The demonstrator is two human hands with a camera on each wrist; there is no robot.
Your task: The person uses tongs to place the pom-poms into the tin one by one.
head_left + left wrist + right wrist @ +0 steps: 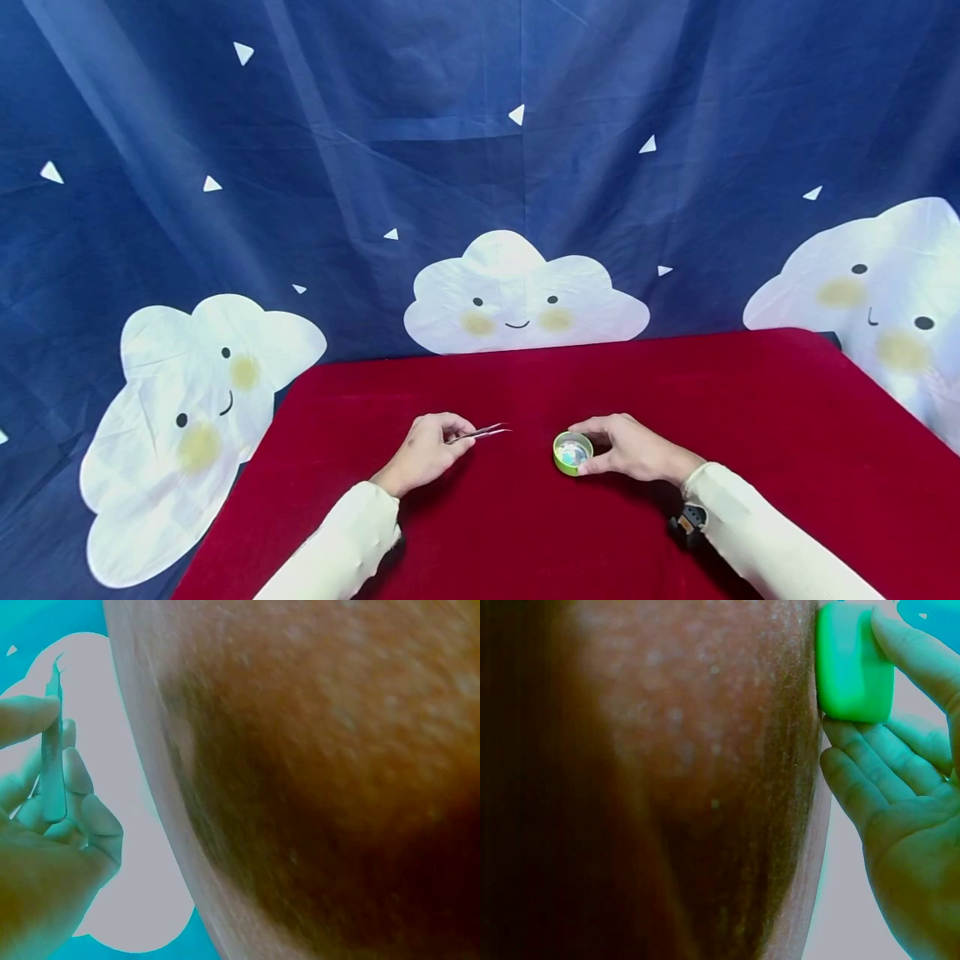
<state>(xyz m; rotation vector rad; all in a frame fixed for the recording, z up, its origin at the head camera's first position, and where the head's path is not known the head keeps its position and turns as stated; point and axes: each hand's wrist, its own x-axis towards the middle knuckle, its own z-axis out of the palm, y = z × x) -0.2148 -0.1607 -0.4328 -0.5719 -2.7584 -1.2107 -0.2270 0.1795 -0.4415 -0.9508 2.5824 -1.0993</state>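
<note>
Near the middle of the table, my left hand (429, 450) pinches a pair of metal tweezers (489, 431) whose thin tips point right and stand slightly apart. In the left wrist view the tweezers (53, 761) lie between thumb and fingers. To the right, a small round green tin (567, 468) stands upright on the cloth, open at the top, with something shiny and pale inside that I cannot make out. My right hand (633, 448) grips the tin by its rim and side. The right wrist view shows the tin's green wall (855, 671) held between thumb and fingers.
A dark red cloth (525, 533) covers the table. Behind it hangs a blue curtain (450, 183) printed with white clouds and small triangles. A dark device (688, 523) is strapped at the right wrist.
</note>
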